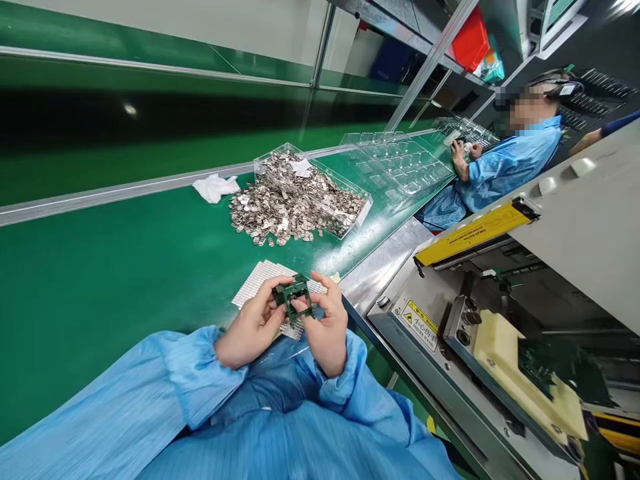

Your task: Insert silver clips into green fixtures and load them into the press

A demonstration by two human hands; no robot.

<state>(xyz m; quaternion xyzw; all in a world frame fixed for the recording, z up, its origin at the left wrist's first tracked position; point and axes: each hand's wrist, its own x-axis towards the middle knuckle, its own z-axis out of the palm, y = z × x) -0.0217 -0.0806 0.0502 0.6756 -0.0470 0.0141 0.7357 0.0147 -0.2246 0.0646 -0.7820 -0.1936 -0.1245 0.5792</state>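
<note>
Between my two hands is a small dark green frame-like part (295, 293) with an opening in its middle. My left hand (255, 323) pinches its left side between thumb and fingers. On the other side, my right hand (327, 320) grips the right edge, its thumb near the opening. Below and behind the part lies a sheet with rows of small pale pieces (255, 281) on the green tabletop, partly hidden by my hands. Farther out, small silvery metal pieces (270, 210) lie heaped in and around a clear plastic box (363, 217).
A white crumpled cloth (216, 188) lies left of the heap. Clear plastic trays (400, 160) stand farther right, near a co-worker in a blue smock (520, 160). At my right is a machine with a yellow bar (475, 230), a warning label (420, 323) and a cream-coloured fixture (500, 353).
</note>
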